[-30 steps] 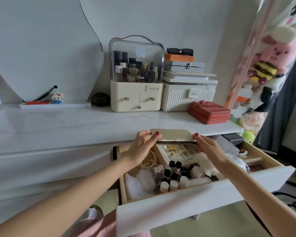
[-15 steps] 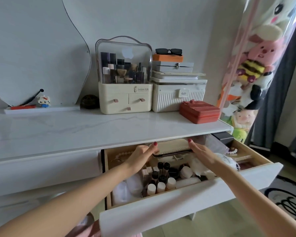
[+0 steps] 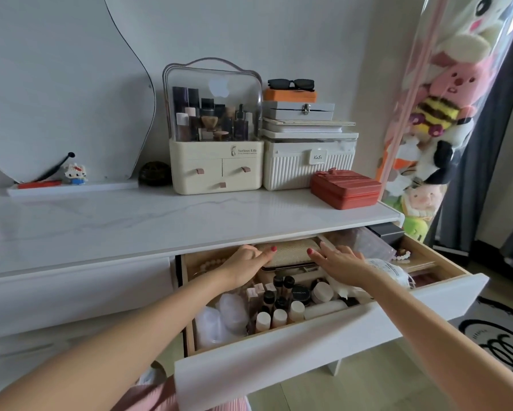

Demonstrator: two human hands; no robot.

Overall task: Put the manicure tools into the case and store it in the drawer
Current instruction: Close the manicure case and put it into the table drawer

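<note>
The beige woven manicure case (image 3: 291, 253) lies closed and flat at the back of the open drawer (image 3: 308, 348), half under the tabletop edge. My left hand (image 3: 245, 264) grips its left end, thumb on the lid. My right hand (image 3: 340, 262) rests at its right end with fingers spread, thumb touching the lid. No loose manicure tools are visible.
The drawer holds small bottles (image 3: 279, 307), jars, a clear plastic bag (image 3: 222, 318), a white packet (image 3: 389, 269) and beads. On the white tabletop (image 3: 130, 221) stand a cosmetics organiser (image 3: 215, 134), stacked boxes (image 3: 307, 149) and a red case (image 3: 345, 188). Plush toys (image 3: 445, 114) hang at right.
Both hands have carried the case from above the tabletop edge down into the back of the drawer and pushed it further in. The right hand's fingers have spread.
</note>
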